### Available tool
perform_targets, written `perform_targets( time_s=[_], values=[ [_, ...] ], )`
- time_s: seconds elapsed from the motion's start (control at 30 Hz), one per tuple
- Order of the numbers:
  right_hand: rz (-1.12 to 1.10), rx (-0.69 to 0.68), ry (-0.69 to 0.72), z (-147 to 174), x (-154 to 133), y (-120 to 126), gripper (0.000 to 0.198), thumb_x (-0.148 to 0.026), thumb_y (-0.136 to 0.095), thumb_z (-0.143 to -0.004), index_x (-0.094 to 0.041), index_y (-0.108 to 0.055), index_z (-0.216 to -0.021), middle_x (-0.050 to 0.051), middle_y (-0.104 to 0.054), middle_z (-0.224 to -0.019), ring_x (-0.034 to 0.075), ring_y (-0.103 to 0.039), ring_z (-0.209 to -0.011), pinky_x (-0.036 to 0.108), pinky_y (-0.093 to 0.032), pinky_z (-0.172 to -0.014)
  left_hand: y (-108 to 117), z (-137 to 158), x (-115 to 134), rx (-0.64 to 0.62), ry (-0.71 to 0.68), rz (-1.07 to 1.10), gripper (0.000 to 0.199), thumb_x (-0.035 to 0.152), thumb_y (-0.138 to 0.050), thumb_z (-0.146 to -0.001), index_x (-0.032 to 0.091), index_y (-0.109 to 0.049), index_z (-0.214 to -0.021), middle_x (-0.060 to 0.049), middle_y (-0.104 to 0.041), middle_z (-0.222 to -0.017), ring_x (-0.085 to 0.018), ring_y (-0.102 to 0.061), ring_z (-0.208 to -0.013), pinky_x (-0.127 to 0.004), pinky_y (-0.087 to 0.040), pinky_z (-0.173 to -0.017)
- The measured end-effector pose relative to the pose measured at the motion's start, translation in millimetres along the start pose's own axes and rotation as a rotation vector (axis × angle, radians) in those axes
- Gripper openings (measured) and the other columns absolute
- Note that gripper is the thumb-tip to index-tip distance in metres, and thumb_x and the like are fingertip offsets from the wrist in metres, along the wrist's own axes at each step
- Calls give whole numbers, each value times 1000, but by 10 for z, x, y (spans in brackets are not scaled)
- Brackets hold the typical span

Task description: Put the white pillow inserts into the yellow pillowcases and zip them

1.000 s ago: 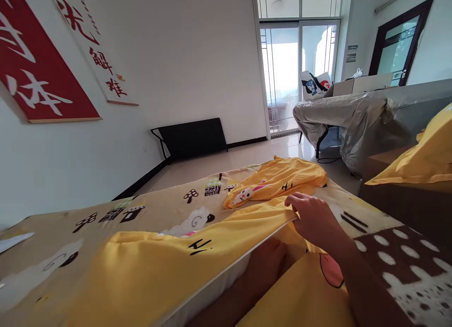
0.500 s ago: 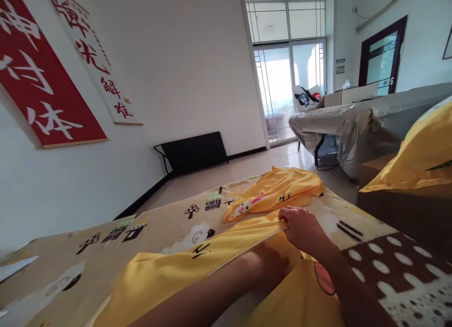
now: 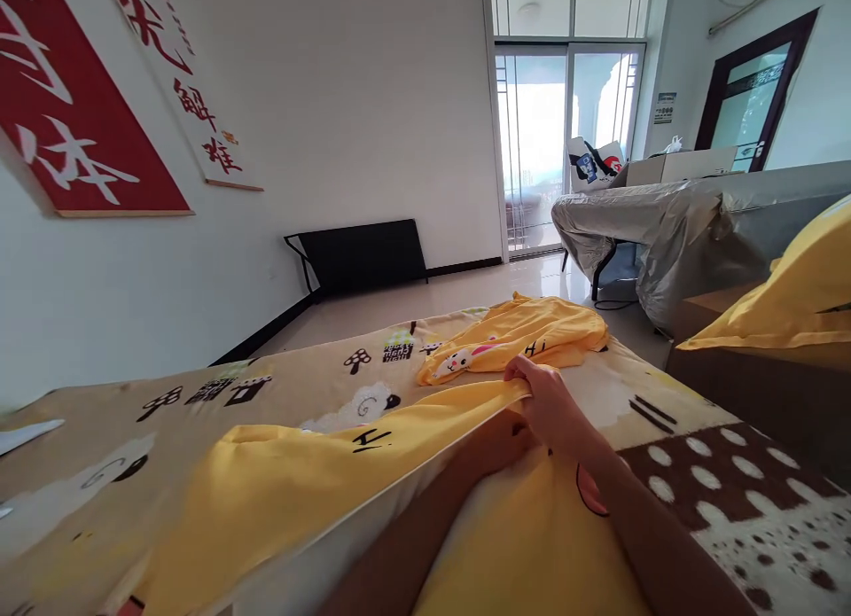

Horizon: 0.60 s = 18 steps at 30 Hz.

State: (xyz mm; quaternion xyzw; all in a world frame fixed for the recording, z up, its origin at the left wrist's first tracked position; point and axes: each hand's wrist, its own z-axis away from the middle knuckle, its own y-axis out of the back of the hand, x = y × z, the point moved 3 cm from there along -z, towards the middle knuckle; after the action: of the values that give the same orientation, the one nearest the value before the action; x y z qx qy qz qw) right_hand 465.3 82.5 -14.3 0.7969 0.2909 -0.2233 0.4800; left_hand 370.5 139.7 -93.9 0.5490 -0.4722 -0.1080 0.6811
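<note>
A yellow pillowcase [image 3: 285, 474] printed with "Hi" lies across the bed before me, its long edge lifted so that it gapes. At the far end of that edge, my right hand [image 3: 542, 399] pinches the fabric between closed fingers. My left arm reaches inside the gap, and my left hand [image 3: 495, 440] is close beneath the right one, its fingers hidden by the cloth. A pale white surface shows inside the opening; whether it is lining or a pillow I cannot tell. Beyond my hands lies a second crumpled yellow cloth [image 3: 511, 337] with a rabbit print.
The bed has a beige patterned blanket [image 3: 665, 465]. At right, a yellow pillow [image 3: 784, 288] rests on a brown box [image 3: 724, 377]. A plastic-covered table [image 3: 618, 208] stands behind it. A black folded panel [image 3: 365, 257] leans against the wall.
The view has tilted down slightly. The pillowcase's near edge is lifted wider, showing more of the pale inside. My left hand has gone deeper beneath the fabric; my right hand keeps its pinch.
</note>
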Motion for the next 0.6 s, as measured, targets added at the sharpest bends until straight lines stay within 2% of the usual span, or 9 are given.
perform_targets(
  time_s=[0.03, 0.1, 0.17, 0.3, 0.43, 0.5, 0.6],
  values=[
    [-41, 10, -2, -29, 24, -35, 35, -4, -40, -61, -21, -53, -89, -1, -62, -79, 14, -52, -72, 21, -36, -66, 25, -15, -10, 48, 24, -19, 30, 28, -39, -90, 13, -64, -84, -7, -68, -83, -21, -62, -82, -33, -51, -74],
    [-98, 11, -21, -75, 50, -87, 39, -3, -39, -60, -20, -54, -92, -1, -62, -80, 14, -53, -73, 21, -37, -68, 49, -43, -1, 150, 51, -63, 35, 24, -31, -91, 13, -62, -100, -12, -68, -104, -25, -60, -101, -39, -48, -87],
    [-110, 5, -48, -99, 62, -103, 44, -3, -39, -60, -20, -56, -97, 0, -63, -81, 15, -54, -75, 21, -37, -68, 26, -64, 32, 197, 21, -106, 36, 22, -31, -90, 12, -58, -111, -16, -61, -120, -28, -52, -117, -45, -42, -98],
    [7, -107, -35, -103, 145, -87, 52, -3, -44, -59, -20, -60, -106, 0, -62, -83, 15, -53, -76, 22, -37, -69, -89, -78, 60, 111, -127, -155, 33, 19, -44, -82, 16, -59, -111, -14, -61, -123, -30, -50, -122, -47, -36, -107],
    [191, -253, -34, -70, 292, -67, 60, -1, -44, -63, -19, -57, -119, 5, -62, -96, 17, -54, -91, 23, -38, -75, -118, -58, -5, 66, -179, -154, 45, 23, -41, -86, 20, -45, -130, -10, -49, -138, -28, -38, -132, -48, -29, -113],
    [335, -261, -91, -54, 309, -43, 52, 1, -43, -65, -16, -61, -111, 8, -62, -97, 19, -54, -95, 24, -37, -75, -118, -54, -35, 34, -182, -156, 48, 25, -40, -87, 21, -41, -134, -10, -46, -141, -27, -38, -133, -46, -30, -113],
    [556, -220, -218, -34, 233, 2, 31, -1, -42, -69, -16, -62, -87, 8, -61, -95, 19, -57, -85, 25, -33, -66, -121, -63, -69, 8, -169, -163, 45, 27, -41, -87, 20, -44, -131, -9, -50, -137, -25, -44, -128, -42, -34, -110]
  ],
)
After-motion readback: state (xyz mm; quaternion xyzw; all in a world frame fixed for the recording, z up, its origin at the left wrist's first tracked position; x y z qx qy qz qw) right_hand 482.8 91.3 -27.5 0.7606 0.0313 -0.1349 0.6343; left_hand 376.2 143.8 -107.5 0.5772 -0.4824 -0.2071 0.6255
